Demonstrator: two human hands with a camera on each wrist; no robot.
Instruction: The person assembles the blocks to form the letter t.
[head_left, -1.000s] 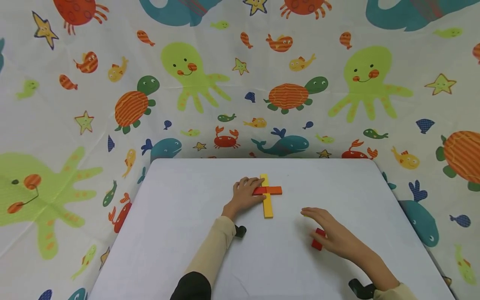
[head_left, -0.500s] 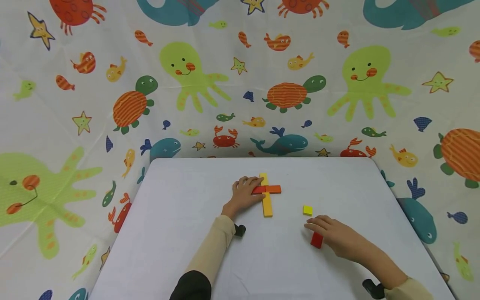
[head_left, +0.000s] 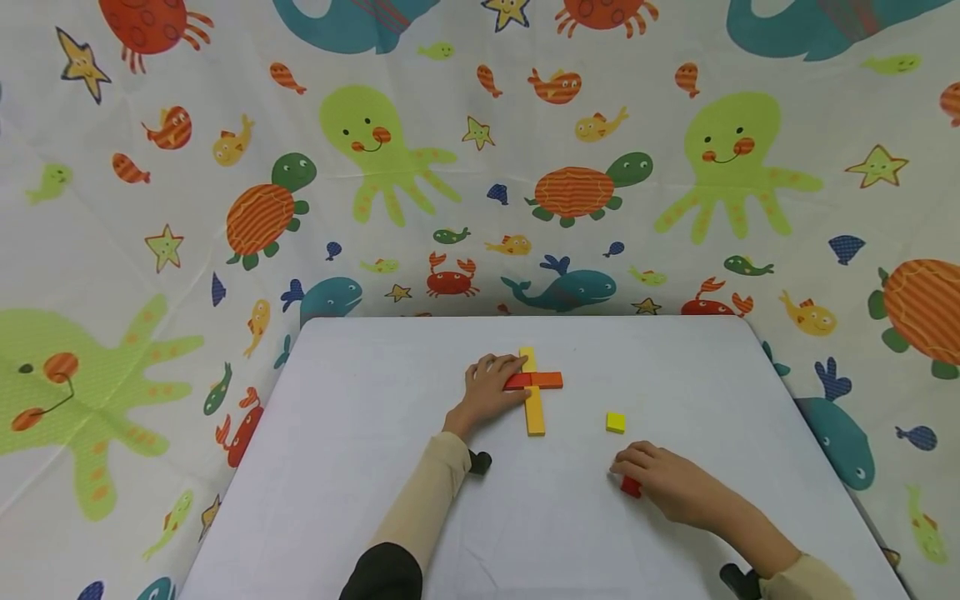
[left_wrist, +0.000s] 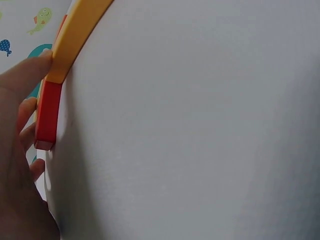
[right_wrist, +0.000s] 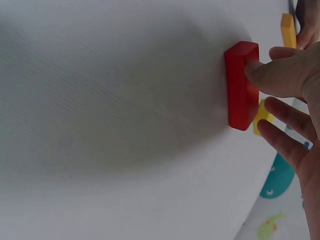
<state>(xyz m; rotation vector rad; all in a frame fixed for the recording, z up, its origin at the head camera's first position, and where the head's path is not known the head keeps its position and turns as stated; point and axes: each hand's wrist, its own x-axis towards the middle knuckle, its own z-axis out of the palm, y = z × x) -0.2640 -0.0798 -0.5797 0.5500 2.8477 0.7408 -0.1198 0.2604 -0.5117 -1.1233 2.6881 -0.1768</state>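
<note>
Yellow and red-orange blocks form a cross on the table. My left hand [head_left: 491, 390] holds it from the left, fingertips at the upper yellow block [head_left: 528, 358] and thumb at the lower yellow block [head_left: 535, 415]. Between them lies a red block [left_wrist: 49, 112], with an orange block [head_left: 547, 380] on its right. At the front right my right hand [head_left: 678, 482] pinches a separate red block [right_wrist: 240, 85]; its thumb is on the near side and the other fingers are beyond, partly hidden. Just past that hand sits a small yellow block [head_left: 615, 422].
A white table [head_left: 360, 375] carries the blocks. Behind it and at both sides hangs a cloth [head_left: 450, 183] printed with sea animals. Dark wrist straps or mounts [head_left: 481, 462] sit at my wrists.
My right hand has drawn back from over the small yellow block, leaving it on the table, and its fingers have closed on the red block. My left hand stays in place.
</note>
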